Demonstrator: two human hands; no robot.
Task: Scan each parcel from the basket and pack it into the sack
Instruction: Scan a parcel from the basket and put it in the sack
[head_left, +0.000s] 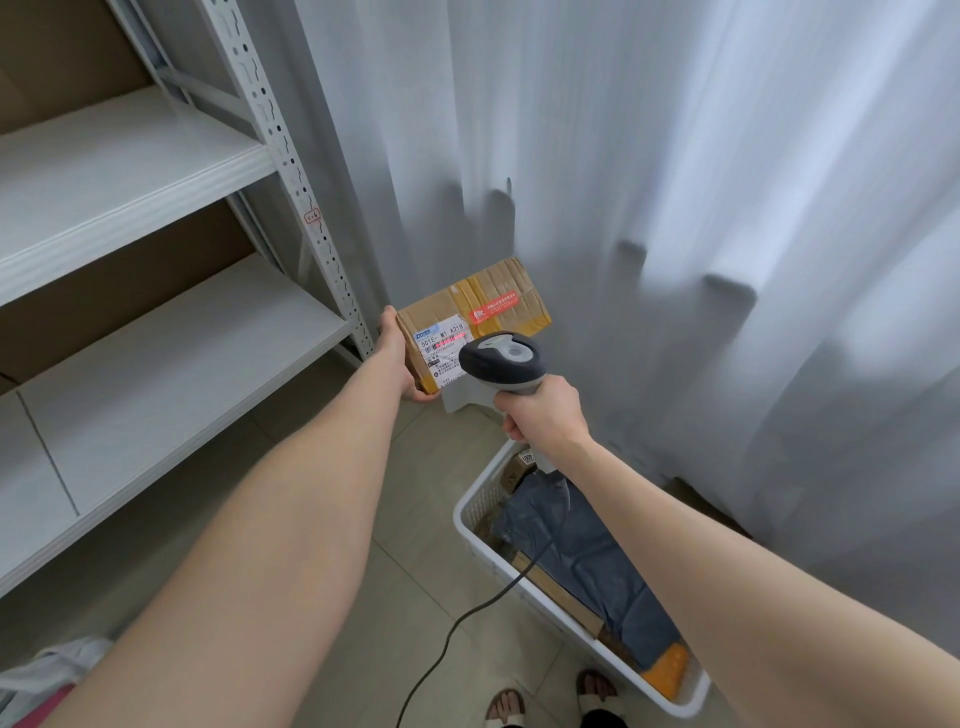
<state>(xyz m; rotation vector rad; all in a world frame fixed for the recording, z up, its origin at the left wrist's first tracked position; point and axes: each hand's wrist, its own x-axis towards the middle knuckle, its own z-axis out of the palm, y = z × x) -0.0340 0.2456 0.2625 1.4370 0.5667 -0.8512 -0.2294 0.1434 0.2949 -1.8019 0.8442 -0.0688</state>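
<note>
Where the box (485, 312) is: held up off the floor in front of the curtain (675, 156), beside the shelf post, well above and left of the basket (475, 501).
Left hand (397, 358): grips the box by its left end, thumb at the top corner, fingertips curled under the bottom edge.
Right hand (543, 415): wrapped tight round the scanner's handle.
Scanner (501, 358): grey, head aimed at the box, just in front of its lower right part and covering it.
Label (441, 353): white, on the box's near face, tilted; a red scan line (447, 344) lies across its barcode.
Box surface: brown cardboard, creased, taped in yellow-brown, with a red sticker (493, 307) towards the right.
Cable (457, 623): dark, hangs from the handle, passes over the basket rim and runs down to the floor (415, 493).
Basket: white, on the floor at lower right, partly under the right forearm.
Basket contents: a grey mailer (587, 551) on top, brown boxes (558, 587) beneath, an orange packet (670, 665) at the near end.
Shelves (156, 171): white metal rack on the left.
Lower left edge: pale crumpled material (52, 670), mostly hidden by the left forearm; I cannot tell whether it is the sack.
Feet (506, 709): in sandals, by the basket's near end.
</note>
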